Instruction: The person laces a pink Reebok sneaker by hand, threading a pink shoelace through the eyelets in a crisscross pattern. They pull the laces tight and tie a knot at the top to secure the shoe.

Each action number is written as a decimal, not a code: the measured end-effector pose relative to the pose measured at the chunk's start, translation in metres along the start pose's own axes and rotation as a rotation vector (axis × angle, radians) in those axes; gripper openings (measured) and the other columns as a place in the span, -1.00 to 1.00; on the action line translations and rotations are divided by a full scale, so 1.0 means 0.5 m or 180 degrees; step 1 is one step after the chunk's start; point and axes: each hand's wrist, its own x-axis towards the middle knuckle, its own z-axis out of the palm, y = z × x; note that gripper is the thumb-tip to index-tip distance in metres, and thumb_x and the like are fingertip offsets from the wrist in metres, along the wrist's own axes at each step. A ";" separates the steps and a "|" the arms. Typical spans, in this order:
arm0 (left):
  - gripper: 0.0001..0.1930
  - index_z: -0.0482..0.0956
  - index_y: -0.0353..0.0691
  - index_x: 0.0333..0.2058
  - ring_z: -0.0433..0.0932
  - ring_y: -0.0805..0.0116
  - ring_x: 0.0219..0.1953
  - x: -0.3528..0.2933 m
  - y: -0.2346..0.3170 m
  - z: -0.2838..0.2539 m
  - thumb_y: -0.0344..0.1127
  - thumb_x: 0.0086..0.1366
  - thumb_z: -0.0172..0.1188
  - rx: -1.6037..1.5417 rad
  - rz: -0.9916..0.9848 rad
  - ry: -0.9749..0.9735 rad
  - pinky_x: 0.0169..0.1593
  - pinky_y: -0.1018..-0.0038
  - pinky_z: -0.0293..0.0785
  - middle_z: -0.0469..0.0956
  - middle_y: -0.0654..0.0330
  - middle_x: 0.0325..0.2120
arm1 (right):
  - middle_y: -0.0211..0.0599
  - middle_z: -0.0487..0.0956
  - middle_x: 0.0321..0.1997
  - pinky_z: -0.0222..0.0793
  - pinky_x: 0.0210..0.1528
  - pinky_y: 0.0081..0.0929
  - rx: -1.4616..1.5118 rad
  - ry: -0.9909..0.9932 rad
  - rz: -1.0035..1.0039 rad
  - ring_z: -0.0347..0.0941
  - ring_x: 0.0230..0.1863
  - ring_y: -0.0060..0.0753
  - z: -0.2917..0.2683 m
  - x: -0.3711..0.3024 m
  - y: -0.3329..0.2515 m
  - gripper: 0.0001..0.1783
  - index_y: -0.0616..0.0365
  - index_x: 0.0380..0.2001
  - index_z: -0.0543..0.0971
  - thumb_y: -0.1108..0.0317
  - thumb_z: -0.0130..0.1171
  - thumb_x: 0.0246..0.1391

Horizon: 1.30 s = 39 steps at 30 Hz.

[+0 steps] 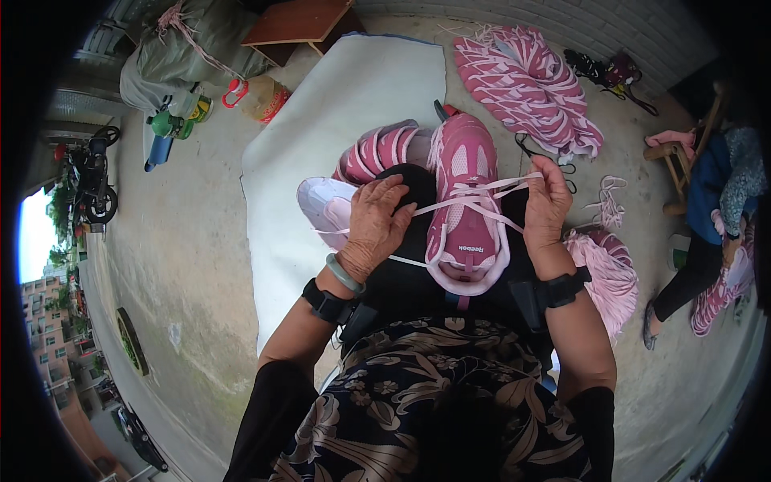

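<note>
A pink and white sneaker (464, 149) rests on my lap, its toe pointing away from me and its opening toward me. Pale pink shoelace (482, 191) crosses over its tongue. My left hand (373, 221) is closed on one lace end to the left of the shoe, fingertips pinched together. To the right, my right hand (548, 201) pinches the other end between thumb and fingers, and that stretch of lace looks taut. Left of the sneaker lie a white-lined shoe (321, 207) and several striped pink shoe pieces (373, 157), partly hidden behind my left hand and knee.
A pale sheet (321, 120) covers the ground ahead. Beyond it sits a heap of pink laced shoe pieces (526, 88). Beside my right arm hangs a bundle of pink laces (602, 281). Bottles (261, 98) stand far left. Another person (707, 217) sits at right with pink pieces.
</note>
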 end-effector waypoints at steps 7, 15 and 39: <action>-0.85 0.46 -0.27 -0.40 0.44 0.08 -0.25 0.040 0.095 0.033 -0.32 0.09 0.13 -0.0128 0.0323 -0.0155 -0.10 0.22 0.28 0.49 0.10 -0.36 | -0.40 0.48 -0.41 0.26 -0.16 -0.67 0.0929 -0.0441 0.0335 0.37 -0.34 -0.64 -0.007 -0.056 -0.060 -0.79 0.23 -0.16 0.45 0.44 -0.06 0.17; -0.89 0.38 -0.27 -0.42 0.49 -0.02 -0.45 0.029 0.091 0.031 -0.37 0.12 0.07 -0.0566 0.0042 -0.0382 -0.40 0.24 0.41 0.48 -0.01 -0.51 | -0.54 0.44 -0.59 0.21 -0.56 -0.73 -0.0760 -0.1521 0.0808 0.28 -0.59 -0.76 -0.056 -0.027 -0.068 -0.91 0.22 -0.38 0.53 0.46 0.07 0.03; -0.82 0.50 -0.23 -0.47 0.37 0.37 -0.63 -0.086 -0.004 -0.234 -0.51 -0.17 0.17 0.1328 0.1594 -0.0054 -0.57 0.44 0.26 0.34 0.28 -0.67 | -0.55 0.49 -0.41 0.20 -0.20 -0.61 0.0224 -0.1459 0.2240 0.33 -0.33 -0.67 -0.010 -0.015 -0.081 -0.77 0.10 -0.34 0.57 0.19 0.15 0.02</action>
